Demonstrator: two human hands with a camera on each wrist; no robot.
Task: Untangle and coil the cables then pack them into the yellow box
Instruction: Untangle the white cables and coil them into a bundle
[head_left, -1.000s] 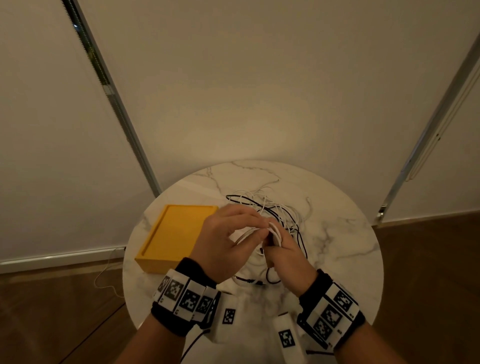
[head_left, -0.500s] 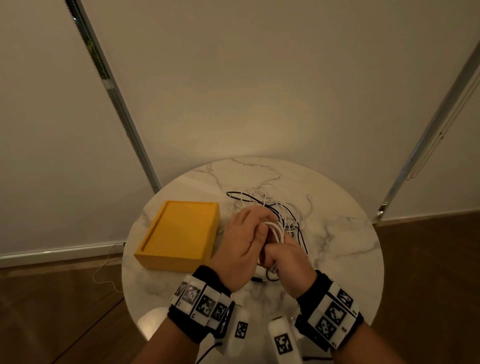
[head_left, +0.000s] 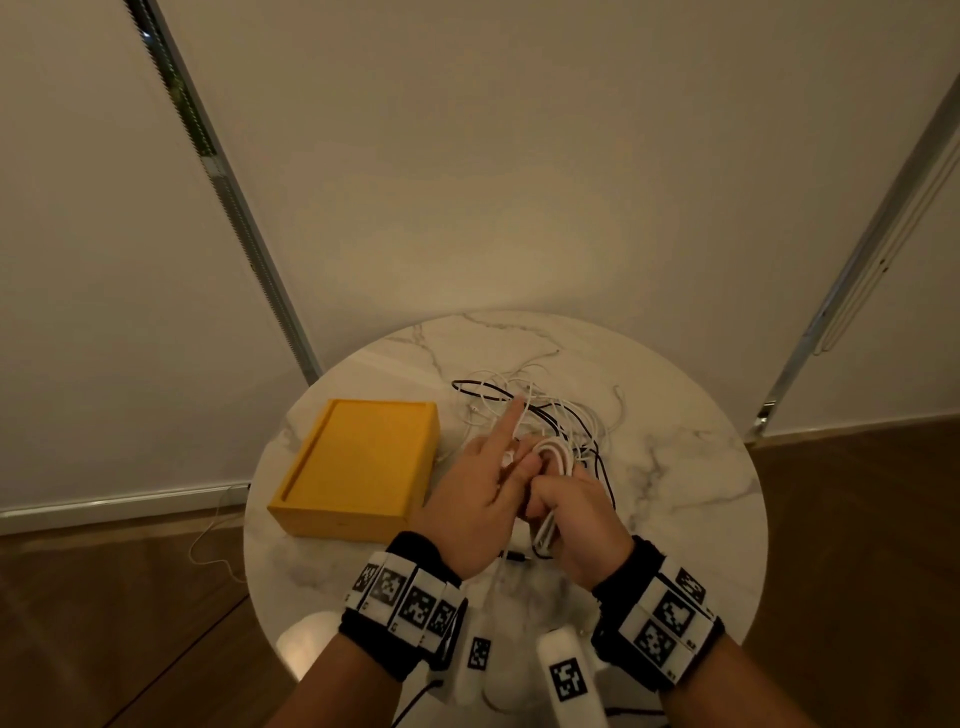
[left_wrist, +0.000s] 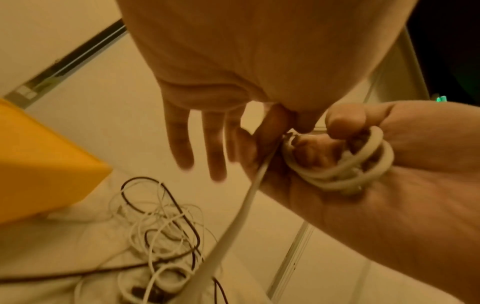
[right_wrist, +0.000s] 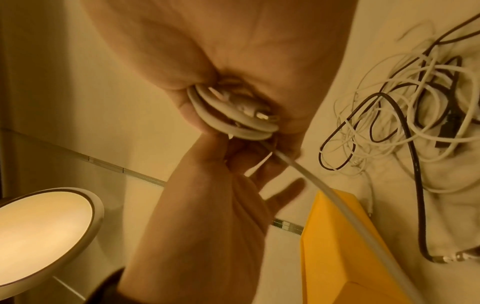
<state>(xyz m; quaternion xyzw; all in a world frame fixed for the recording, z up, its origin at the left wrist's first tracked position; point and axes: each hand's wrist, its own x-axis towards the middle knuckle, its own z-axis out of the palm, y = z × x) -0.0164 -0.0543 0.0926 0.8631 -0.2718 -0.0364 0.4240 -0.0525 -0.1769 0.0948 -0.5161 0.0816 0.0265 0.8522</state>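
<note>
Above the round marble surface, both hands meet over its near middle, wrists banded with black straps carrying square printed markers. Pale blinds fill the wall behind, a metal rail slanting down each side, and dark wood floor shows around the surface. A round lamp head glows at the lower left of the right wrist view.

Left of the hands sits the yellow box, open side up, flat on the surface and just beside the left hand. Beyond the hands lies the cable tangle, thin white leads mixed with a dark one, loose on the surface between the box and the far rim.

The right hand is curled into a fist around the white coil, several thick loops wound round its fingers, thumb pressed on top; a plug end pokes from the bundle in the right wrist view. From the coil a free length of the same thick white cable runs down toward the surface.

The left hand lies against the right, palm down. Its index finger sticks out straight toward the tangle, its other fingers are loosely extended, and the free length passes along them near the thumb; whether the thumb pinches it I cannot tell.
</note>
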